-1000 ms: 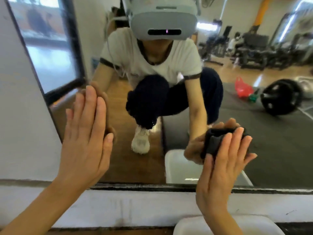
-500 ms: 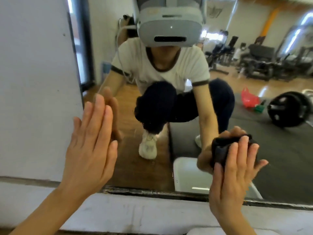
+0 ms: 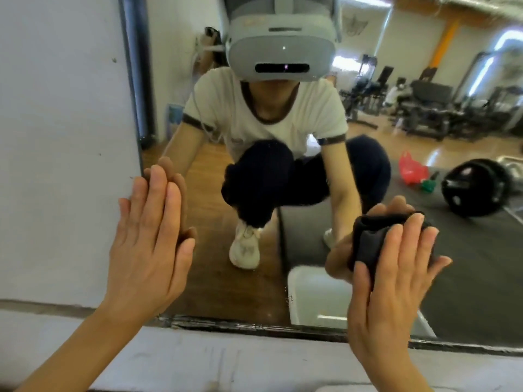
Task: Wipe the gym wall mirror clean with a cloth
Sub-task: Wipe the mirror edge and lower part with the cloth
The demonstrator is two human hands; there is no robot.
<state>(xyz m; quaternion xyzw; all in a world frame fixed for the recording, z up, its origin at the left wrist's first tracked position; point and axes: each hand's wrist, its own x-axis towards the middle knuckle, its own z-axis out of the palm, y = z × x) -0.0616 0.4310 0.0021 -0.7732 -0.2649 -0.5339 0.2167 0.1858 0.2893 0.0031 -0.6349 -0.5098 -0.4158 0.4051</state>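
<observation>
low on the glass, the right hand [image 3: 393, 281] presses a bunched dark cloth [image 3: 368, 241] flat against the mirror [image 3: 283, 278], fingers straight and spread over it. left hand [image 3: 150, 244] lies flat, fingers together, bracing near the mirror's left edge. best to keep even palm pressure and overlap strokes down to the bottom edge. the cloth's long axis looks roughly upright.
</observation>
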